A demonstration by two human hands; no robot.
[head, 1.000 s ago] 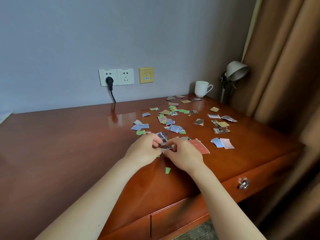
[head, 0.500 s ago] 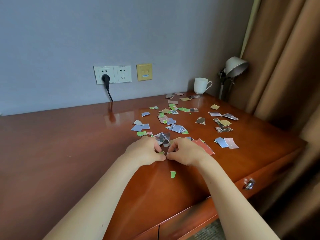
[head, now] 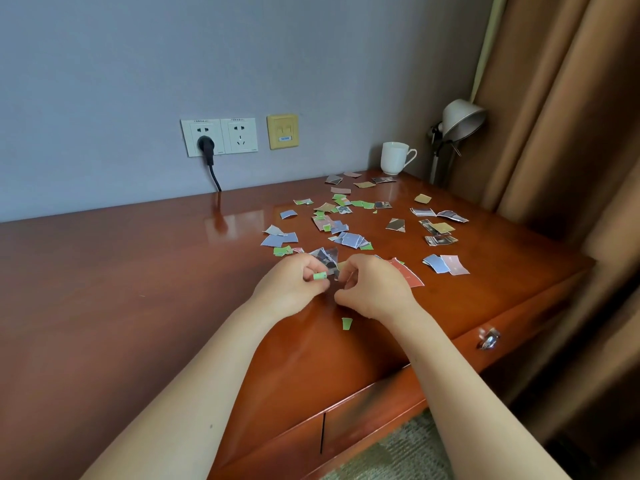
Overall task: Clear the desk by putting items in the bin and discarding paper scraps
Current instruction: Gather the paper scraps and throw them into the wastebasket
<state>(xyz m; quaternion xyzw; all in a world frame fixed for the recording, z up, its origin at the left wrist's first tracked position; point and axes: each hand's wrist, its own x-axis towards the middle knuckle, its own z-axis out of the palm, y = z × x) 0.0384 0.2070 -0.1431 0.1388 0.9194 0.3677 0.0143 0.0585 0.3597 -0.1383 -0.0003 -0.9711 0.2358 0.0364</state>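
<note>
The left hand (head: 294, 284) pinches a small green scrap (head: 320, 276) between thumb and fingertips. It is just above the surface (head: 138, 289), roughly midway between the back and front edges. The right hand (head: 375, 287) is just beside it, fingers curled inward toward the same spot; I cannot tell whether it grips any paper.

The paper scraps (head: 346, 239) lie scattered over the right half of the surface, from just behind the hands back toward the far right corner. They are blue, green, tan and dark printed pieces, some overlapping. A red piece (head: 412, 277) sticks out from under the right hand. A blue-and-pink pair (head: 446, 264) lies nearer the right edge. One loose green bit (head: 347, 323) lies alone between the wrists, toward the front edge.

A white mug (head: 394, 157) stands at the far right corner, with a desk lamp (head: 460, 119) beside it. On the wall, a black plug (head: 206, 147) sits in the left socket.
</note>
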